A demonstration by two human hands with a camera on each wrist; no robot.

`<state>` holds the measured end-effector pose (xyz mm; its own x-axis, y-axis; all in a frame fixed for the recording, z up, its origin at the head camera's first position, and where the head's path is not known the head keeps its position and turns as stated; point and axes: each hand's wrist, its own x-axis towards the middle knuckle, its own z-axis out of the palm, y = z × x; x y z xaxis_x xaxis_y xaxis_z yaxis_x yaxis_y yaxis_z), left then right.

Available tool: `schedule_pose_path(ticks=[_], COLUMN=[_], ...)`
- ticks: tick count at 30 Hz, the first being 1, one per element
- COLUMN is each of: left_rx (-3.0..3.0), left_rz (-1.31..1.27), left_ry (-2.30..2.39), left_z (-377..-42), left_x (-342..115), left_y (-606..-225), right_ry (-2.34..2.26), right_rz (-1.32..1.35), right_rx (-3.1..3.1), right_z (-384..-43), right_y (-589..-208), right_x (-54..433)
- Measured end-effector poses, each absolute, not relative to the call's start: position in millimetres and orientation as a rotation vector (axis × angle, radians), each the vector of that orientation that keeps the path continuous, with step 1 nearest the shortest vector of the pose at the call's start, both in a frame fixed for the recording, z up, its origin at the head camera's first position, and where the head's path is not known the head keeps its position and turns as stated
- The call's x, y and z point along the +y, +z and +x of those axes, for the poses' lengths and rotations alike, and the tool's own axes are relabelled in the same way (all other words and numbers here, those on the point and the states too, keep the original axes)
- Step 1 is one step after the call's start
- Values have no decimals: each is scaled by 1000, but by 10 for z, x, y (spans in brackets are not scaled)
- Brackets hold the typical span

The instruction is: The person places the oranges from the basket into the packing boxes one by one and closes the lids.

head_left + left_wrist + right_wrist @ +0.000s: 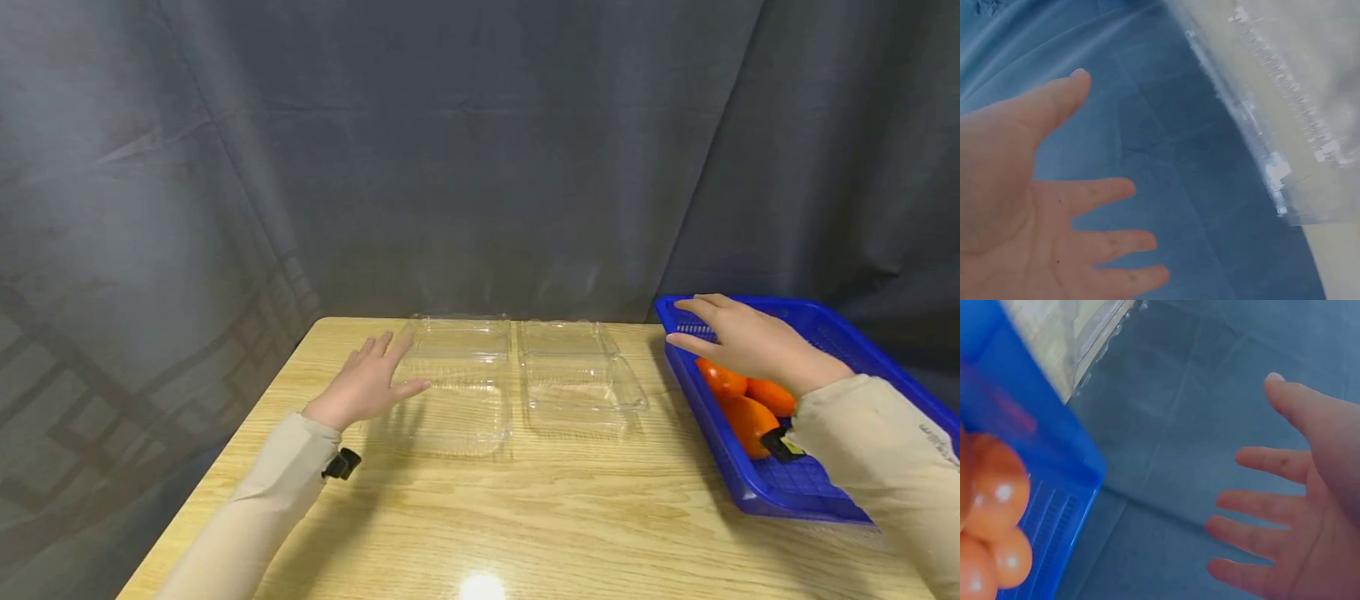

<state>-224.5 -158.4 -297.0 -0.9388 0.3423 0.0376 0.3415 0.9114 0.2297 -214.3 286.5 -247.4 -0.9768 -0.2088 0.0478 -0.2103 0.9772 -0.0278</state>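
My left hand (367, 383) hovers over the left edge of a clear plastic clamshell box (450, 417), its fingers spread and holding nothing. In the left wrist view the left palm (1004, 231) shows bare, apart from the box's rim. My right hand (750, 342) is held above a blue plastic basket (738, 475), fingers straight and nothing in them. Several orange round fruits (746, 421) lie in the basket below that hand; their exact kind is unclear. The right wrist view shows the right hand (1297, 519) open beside the basket, apart from the fruits (997, 494).
A second clear clamshell box (573, 392), lid raised at the back, stands right of the first on the wooden table (525, 517). Behind the table hangs a dark grey curtain (480, 167). The basket takes up the table's right side.
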Motion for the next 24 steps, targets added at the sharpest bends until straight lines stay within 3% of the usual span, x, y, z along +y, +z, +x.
schedule_pose_path(ticks=[14,24], left_rx=[3094,3130], left_rz=[529,551], left_ry=[349,398], left_z=[-1860,-1754], left_x=[-1855,-1907], left_y=[-3451,-3510], right_ry=[-5,12], right_rz=[342,329], right_rx=[-3097,-3106], right_z=[-2052,-2053], right_y=[-2595,-2660], right_x=[3368,3539])
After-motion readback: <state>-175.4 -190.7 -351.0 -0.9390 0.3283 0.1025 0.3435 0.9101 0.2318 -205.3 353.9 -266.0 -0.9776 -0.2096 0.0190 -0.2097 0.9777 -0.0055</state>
